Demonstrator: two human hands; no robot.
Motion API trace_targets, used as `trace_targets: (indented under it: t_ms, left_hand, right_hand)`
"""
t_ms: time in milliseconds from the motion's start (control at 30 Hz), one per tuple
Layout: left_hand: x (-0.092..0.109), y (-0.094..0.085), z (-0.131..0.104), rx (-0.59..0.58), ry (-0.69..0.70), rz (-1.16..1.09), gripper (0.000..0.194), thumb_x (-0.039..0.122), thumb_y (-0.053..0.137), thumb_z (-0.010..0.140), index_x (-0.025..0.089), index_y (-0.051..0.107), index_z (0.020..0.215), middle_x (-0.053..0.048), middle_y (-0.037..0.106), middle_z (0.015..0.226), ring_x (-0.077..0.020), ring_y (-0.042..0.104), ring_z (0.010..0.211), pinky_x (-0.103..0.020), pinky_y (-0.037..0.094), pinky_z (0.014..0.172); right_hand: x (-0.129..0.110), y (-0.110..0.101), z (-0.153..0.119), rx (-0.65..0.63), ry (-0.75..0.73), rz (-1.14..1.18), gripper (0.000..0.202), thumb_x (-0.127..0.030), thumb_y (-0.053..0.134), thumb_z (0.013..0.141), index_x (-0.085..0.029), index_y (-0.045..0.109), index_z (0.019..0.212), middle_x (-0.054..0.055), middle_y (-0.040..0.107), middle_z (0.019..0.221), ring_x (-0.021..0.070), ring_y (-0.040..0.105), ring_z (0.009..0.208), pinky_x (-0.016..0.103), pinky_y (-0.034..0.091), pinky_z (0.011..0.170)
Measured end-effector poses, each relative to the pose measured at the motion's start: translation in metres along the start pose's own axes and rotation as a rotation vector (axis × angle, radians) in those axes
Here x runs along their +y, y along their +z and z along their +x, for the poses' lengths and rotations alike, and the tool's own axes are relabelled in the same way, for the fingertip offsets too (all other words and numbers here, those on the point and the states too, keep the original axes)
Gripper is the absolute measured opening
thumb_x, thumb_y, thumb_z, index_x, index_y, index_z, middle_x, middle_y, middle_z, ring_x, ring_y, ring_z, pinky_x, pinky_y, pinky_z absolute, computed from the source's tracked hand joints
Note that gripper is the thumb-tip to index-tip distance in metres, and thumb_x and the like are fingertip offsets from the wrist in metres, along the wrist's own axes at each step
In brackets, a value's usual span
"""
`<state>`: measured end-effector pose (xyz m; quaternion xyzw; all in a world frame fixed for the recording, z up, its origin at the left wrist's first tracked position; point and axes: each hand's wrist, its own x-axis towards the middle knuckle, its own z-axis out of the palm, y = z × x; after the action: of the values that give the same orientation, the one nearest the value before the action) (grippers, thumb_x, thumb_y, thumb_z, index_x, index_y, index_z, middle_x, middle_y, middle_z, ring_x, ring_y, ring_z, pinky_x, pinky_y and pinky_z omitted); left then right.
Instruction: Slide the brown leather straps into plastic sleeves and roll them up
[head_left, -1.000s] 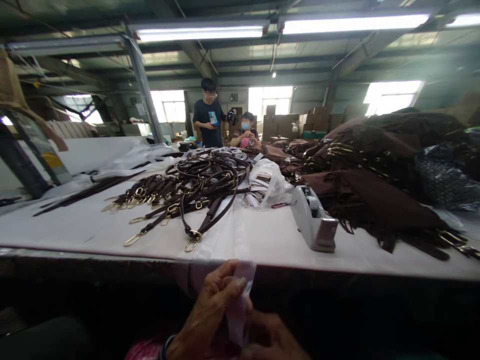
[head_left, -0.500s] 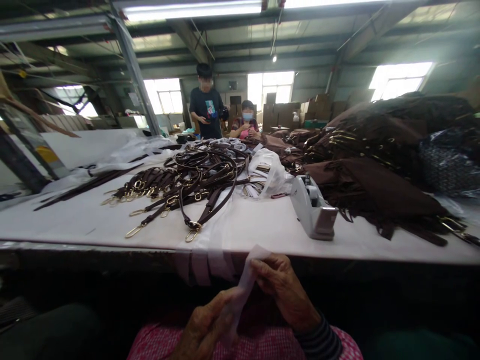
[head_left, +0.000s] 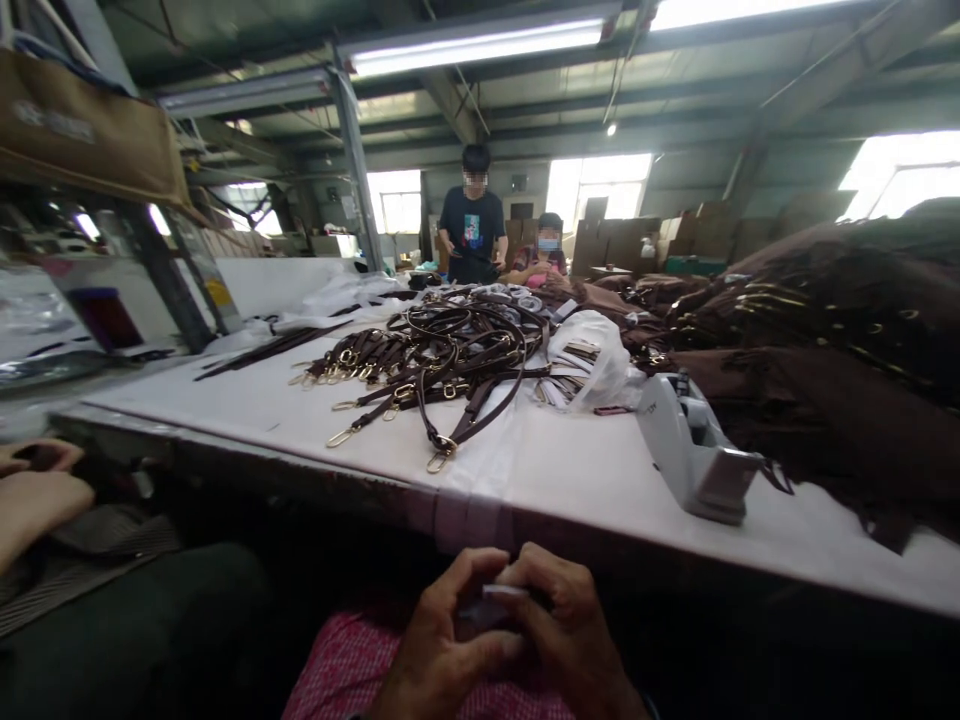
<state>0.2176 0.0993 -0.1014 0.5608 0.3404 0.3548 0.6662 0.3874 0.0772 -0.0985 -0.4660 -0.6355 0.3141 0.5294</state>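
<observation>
A long desk with a pale, smooth top runs across the view. On its right side lies a heaped mound of dark brown bags, soft and matte, studded with glinting gold hardware. Near the desk's middle sits a tangle of thin brown leather straps, glossy and looped, each ending in a brass clip. Just right of them rests a crumpled translucent plastic bag, and nearer the front edge a grey, wedge-shaped tape dispenser of hard plastic. Flat pale strips hang over the desk's front edge. Below that edge, over a pink checked lap, the left hand and right hand meet, fingers curled in and pinched together on a small, thin, whitish strip held between the fingertips of both hands.
</observation>
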Motion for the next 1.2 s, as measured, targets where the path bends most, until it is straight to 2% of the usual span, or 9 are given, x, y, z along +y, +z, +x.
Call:
trace_targets:
  t_ms: [167,267,400,567,733,833,933,1067,1200]
  left_hand:
    - [-0.024,-0.013,0.011,0.099,-0.003,-0.187,0.042,0.041,0.094,0.063,0.015,0.066,0.080,0.000,0.067,0.069,-0.0133,0.060,0.061,-0.022,0.046,0.059]
    - [-0.032,-0.027,0.011,0.119,-0.012,-0.187,0.046,0.050,0.090,0.068,0.015,0.060,0.071,0.000,0.065,0.062,-0.0128,0.058,0.056,-0.023,0.044,0.057]
    - [-0.025,-0.038,0.006,0.181,-0.017,-0.183,0.043,0.049,0.089,0.070,0.015,0.061,0.070,-0.001,0.067,0.066,-0.0147,0.059,0.062,-0.025,0.045,0.061]
    - [-0.017,-0.045,0.006,0.170,0.003,-0.124,0.048,0.057,0.085,0.071,0.015,0.061,0.068,0.001,0.060,0.059,-0.0123,0.051,0.055,-0.024,0.038,0.055]
    - [0.007,-0.061,0.013,0.194,0.123,0.132,0.047,0.058,0.067,0.089,0.016,0.061,0.069,0.001,0.057,0.059,-0.0122,0.047,0.056,-0.024,0.036,0.056]
    - [0.045,-0.072,0.022,0.212,0.305,0.445,0.038,0.048,0.059,0.098,0.018,0.069,0.077,-0.005,0.070,0.089,-0.0191,0.061,0.083,-0.027,0.048,0.078]
    - [0.086,-0.079,0.039,0.144,0.492,0.763,0.027,0.036,0.062,0.099,0.021,0.074,0.079,-0.006,0.059,0.142,-0.0271,0.051,0.130,-0.036,0.037,0.112]
    - [0.116,-0.078,0.071,-0.205,0.547,0.915,0.019,0.031,0.071,0.094,0.021,0.076,0.078,-0.005,0.072,0.112,-0.0228,0.062,0.108,-0.032,0.044,0.096]
    - [0.125,-0.062,0.089,-0.291,0.468,0.804,0.019,0.030,0.076,0.086,0.018,0.077,0.073,-0.001,0.067,0.080,-0.0157,0.060,0.076,-0.027,0.041,0.072]
  right_hand:
    - [0.001,0.018,0.009,-0.040,-0.047,-0.056,0.026,-0.023,0.072,0.089,-0.016,0.064,0.065,-0.002,0.058,0.066,0.0129,0.057,0.063,0.025,0.038,0.060]
    - [-0.010,0.014,0.027,-0.201,0.047,-0.066,0.028,-0.027,0.073,0.090,-0.016,0.066,0.066,-0.001,0.063,0.068,0.0140,0.060,0.066,0.025,0.040,0.062]
    - [-0.029,0.007,0.085,-0.309,-0.025,-0.189,0.029,-0.037,0.063,0.101,-0.018,0.071,0.080,0.000,0.068,0.080,0.0151,0.061,0.075,0.026,0.044,0.069]
    - [-0.022,0.029,0.168,-0.273,-0.220,-0.879,0.019,-0.035,0.065,0.100,-0.017,0.072,0.098,0.009,0.069,0.106,0.0262,0.057,0.104,0.038,0.041,0.089]
    - [-0.014,0.044,0.190,-0.344,-0.227,-0.998,0.014,-0.023,0.068,0.096,-0.016,0.069,0.084,0.009,0.070,0.100,0.0263,0.058,0.100,0.039,0.039,0.085]
    - [-0.028,0.025,0.176,-0.400,-0.290,-0.934,0.017,-0.019,0.063,0.100,-0.018,0.066,0.083,0.005,0.069,0.097,0.0210,0.058,0.097,0.034,0.039,0.083]
    - [-0.050,-0.013,0.154,-0.543,-0.377,-0.750,0.021,-0.017,0.062,0.100,-0.019,0.063,0.079,0.001,0.067,0.089,0.0179,0.057,0.089,0.031,0.041,0.081]
    - [-0.079,-0.073,0.127,-0.610,-0.352,-0.555,0.016,-0.030,0.063,0.102,-0.024,0.068,0.088,0.003,0.069,0.094,0.0211,0.060,0.093,0.034,0.045,0.085]
    - [-0.085,-0.123,0.110,-0.305,-0.294,-0.476,0.016,-0.042,0.067,0.096,-0.028,0.074,0.098,0.008,0.067,0.123,0.0277,0.060,0.112,0.041,0.048,0.094]
